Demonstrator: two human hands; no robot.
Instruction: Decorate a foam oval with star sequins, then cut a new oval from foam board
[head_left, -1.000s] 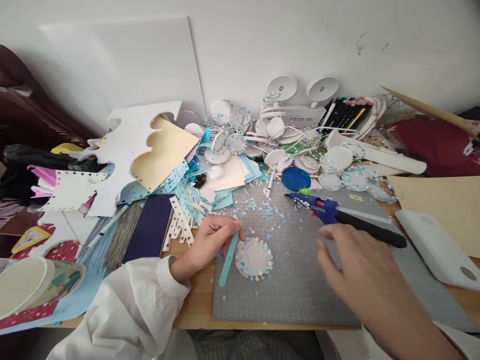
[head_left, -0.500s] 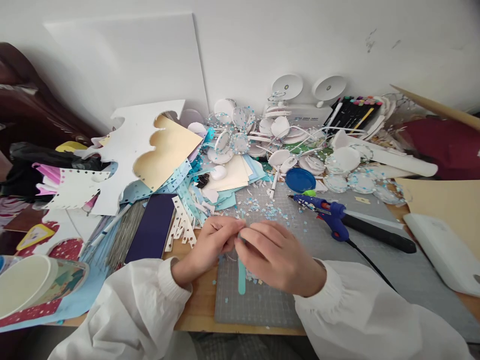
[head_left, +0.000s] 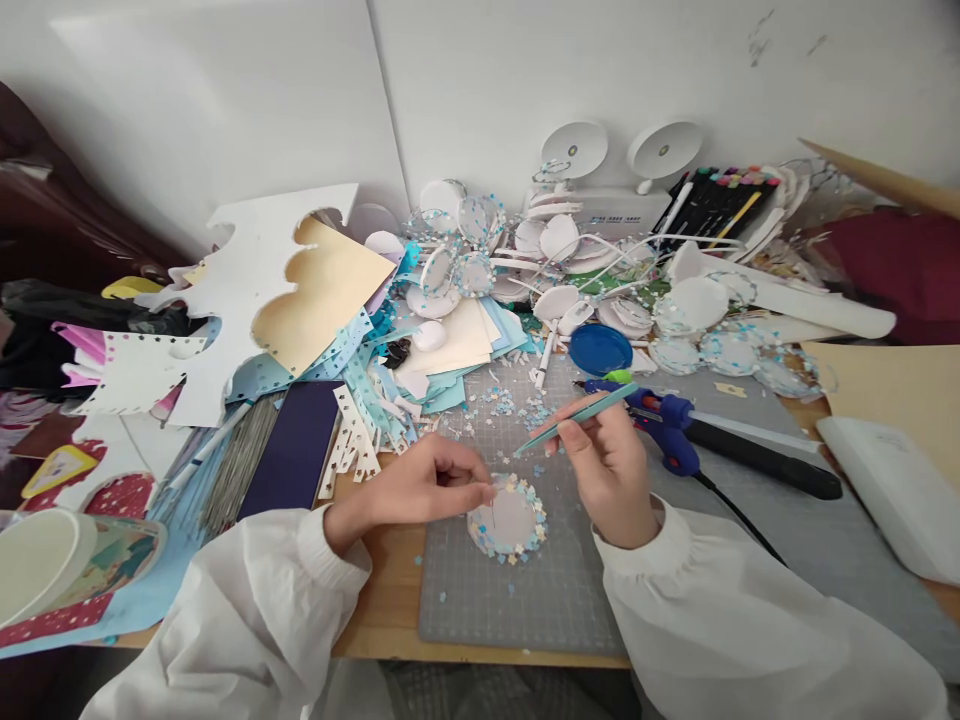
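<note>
My right hand (head_left: pixel 611 465) grips a pair of teal tweezers (head_left: pixel 592 408), their tips pointing down and left above the cutting mat (head_left: pixel 555 600). Below and left of those tips, a round white disc (head_left: pixel 511 515) has a rim ringed with tiny blue, white and cream paper flowers. My left hand (head_left: pixel 442 480) is closed in a pinch at the disc's upper left rim. What lies between these fingertips is too small to make out. Loose tiny flowers (head_left: pixel 495 403) are scattered on the mat beyond my hands.
A blue glue gun (head_left: pixel 667 430) lies right of my right hand, beside a blue lid (head_left: pixel 600 348). Flower-trimmed white discs (head_left: pixel 472 270) pile up at the back. Punched paper strips (head_left: pixel 351 430), a dark blue box (head_left: pixel 292 450) and a white cup (head_left: pixel 45 570) stand at left.
My hands have moved apart, uncovering the flower-edged disc. My right hand has shifted right and up and holds the tweezers, which lay upright in view below my hands before.
</note>
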